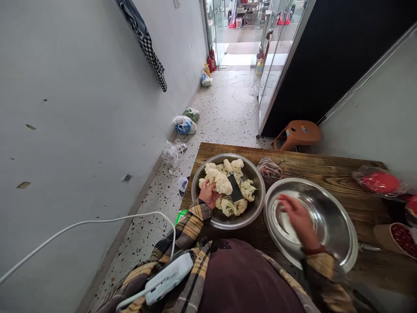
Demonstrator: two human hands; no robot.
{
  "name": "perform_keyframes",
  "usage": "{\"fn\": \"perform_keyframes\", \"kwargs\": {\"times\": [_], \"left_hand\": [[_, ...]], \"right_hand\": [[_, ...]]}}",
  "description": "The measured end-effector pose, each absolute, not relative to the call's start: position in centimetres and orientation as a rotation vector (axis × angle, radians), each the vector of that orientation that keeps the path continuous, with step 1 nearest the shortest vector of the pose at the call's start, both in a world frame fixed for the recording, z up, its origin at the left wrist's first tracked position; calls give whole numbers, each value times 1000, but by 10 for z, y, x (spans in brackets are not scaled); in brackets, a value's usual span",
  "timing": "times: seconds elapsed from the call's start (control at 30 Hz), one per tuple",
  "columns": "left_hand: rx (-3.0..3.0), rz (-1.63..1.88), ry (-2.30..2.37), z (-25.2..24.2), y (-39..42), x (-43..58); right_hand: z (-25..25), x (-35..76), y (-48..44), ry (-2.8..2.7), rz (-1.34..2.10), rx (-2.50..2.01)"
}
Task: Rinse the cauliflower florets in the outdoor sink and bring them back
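Observation:
My left hand grips a cauliflower piece over the left metal bowl. More cauliflower fills that bowl, and a cleaver with a pale handle rests on it. Above the right metal bowl, which is wide and shiny, hovers my right hand, blurred by motion. Its fingertips are close together, and whether anything is between them is too smeared to tell.
Both bowls stand on a wooden table. Behind them lies a dark bundle in plastic. At the right are a red item in plastic and a paper tub. A white cable crosses at the left.

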State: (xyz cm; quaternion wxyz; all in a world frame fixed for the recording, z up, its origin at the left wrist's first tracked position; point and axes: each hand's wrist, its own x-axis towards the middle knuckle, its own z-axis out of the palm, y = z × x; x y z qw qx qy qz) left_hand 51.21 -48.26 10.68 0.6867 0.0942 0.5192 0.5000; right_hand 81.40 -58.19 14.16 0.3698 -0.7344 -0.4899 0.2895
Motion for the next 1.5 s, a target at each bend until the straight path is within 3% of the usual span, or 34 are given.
{"fn": "perform_keyframes", "kwargs": {"times": [0.07, 0.13, 0.4, 0.53, 0.67, 0.83, 0.93, 1.07, 1.33, 1.5], "left_hand": [[244, 1125, 1194, 108, -486, 521], [338, 1152, 1207, 107, -493, 527], [1029, 943, 1274, 80, -526, 509], [1012, 756, 1216, 63, -520, 486], [1188, 801, 1388, 54, -497, 469], [1755, 746, 1382, 54, -471, 469], [1914, 619, 1324, 54, -464, 473], [1989, 514, 1308, 50, -461, 471], [2305, 339, 1239, 66, -461, 471], [2380, 472, 1014, 73, -467, 480]], "right_hand": [[133, 744, -565, -1236, 1270, -1594], [124, 685, -554, -1014, 1481, -1451], [90, 637, -535, -416, 1632, -1347], [72, 656, -534, -540, 1535, -1565], [68, 681, -539, -859, 1245, -1771], [99, 685, -525, -1744, 592, -1697], [112, 668, -502, -2185, 388, -1608], [108, 654, -480, -2454, 304, -1611], [98, 679, -497, -2426, 370, -1555], [96, 681, -518, -2362, 377, -1681]]}}
